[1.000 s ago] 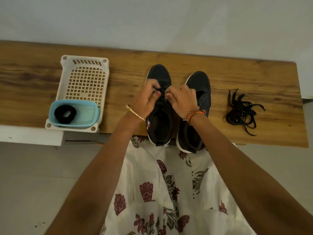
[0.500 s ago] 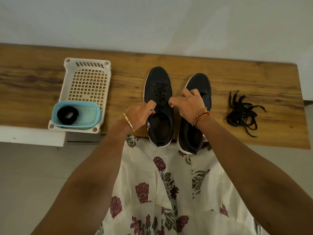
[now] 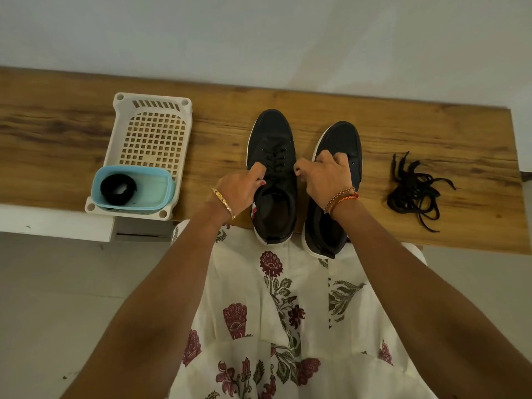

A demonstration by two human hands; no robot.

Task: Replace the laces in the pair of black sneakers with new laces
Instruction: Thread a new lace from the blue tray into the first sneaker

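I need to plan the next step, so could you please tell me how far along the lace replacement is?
Done: the left sneaker is laced, and a loose pile of laces lies on the bench. In hand: the right hand rests on the right sneaker, whose eyelets look empty; the left hand touches the left sneaker. Left: lacing the right sneaker with the coiled lace in the blue tub.

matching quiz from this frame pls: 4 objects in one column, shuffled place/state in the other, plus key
Things:
1. left sneaker
2. right sneaker
3. loose lace pile
4. black lace coil

Places or states:
A. inside the blue tub at the near end of the white basket
B. laced up, left hand at its collar
C. bare on the wooden bench, right of both shoes
D. eyelets showing no lace, right hand over its tongue area

Pairs: 1-B, 2-D, 3-C, 4-A
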